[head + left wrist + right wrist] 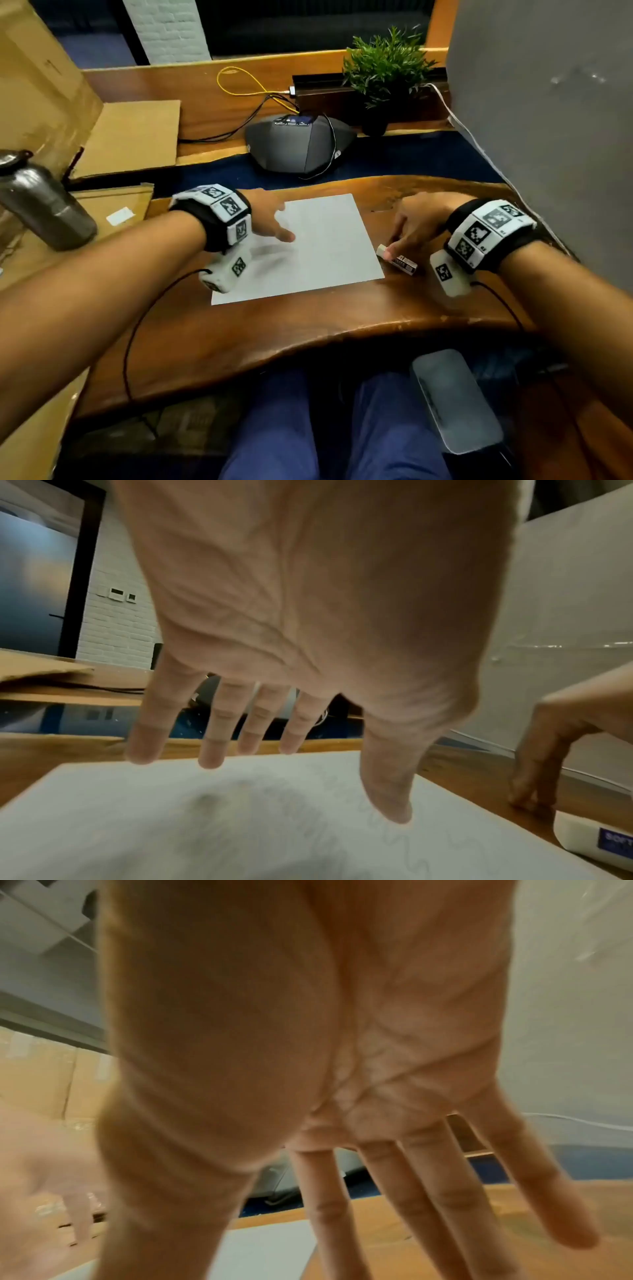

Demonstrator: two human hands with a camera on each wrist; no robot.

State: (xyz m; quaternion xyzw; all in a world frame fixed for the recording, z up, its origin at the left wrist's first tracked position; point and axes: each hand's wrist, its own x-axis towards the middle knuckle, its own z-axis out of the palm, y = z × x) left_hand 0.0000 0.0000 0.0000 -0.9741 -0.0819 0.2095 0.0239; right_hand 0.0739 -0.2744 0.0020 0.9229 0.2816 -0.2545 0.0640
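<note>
A white sheet of paper (318,246) with faint pencil scribbles lies on the wooden desk (274,329). My left hand (278,222) hovers just above the sheet's left part, palm down and fingers spread; the left wrist view shows those straight fingers (212,745) over the paper (171,818). A white eraser (399,262) in a printed sleeve lies just off the sheet's right edge. My right hand (411,222) reaches down with straight fingers, the thumb tip touching the eraser's bare end. The right wrist view shows the spread fingers (428,1191), not the eraser.
A steel bottle (37,202) and flat cardboard (130,137) stand at the left. Behind the paper are a grey speakerphone (298,144) with cables and a potted plant (383,72). A grey partition (548,137) walls the right side. A dark armrest (452,397) is below the desk edge.
</note>
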